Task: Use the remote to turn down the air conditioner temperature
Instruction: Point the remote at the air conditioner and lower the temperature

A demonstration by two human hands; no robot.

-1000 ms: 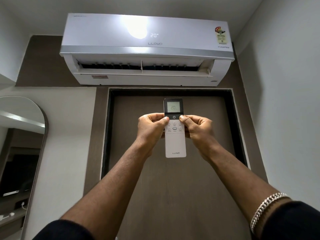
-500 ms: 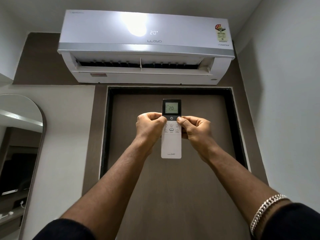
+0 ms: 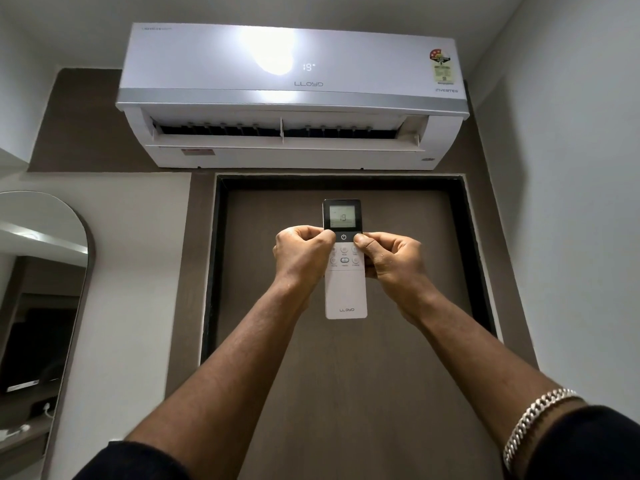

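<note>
A white remote with a dark-framed screen is held upright at arm's length, its display reading 19. My left hand grips its left side, thumb on the left edge beside the power button. My right hand grips the right side, thumb on the button at the right edge. Above, the white wall-mounted air conditioner has its louvre open and shows 19 on its front panel.
A brown door in a dark frame stands right behind the remote. An arched mirror hangs on the left wall. A white wall closes in on the right. A silver bracelet is on my right wrist.
Both the remote's display and the air conditioner's panel have gone from 20 to 19. My hands and the remote have stayed almost in place.
</note>
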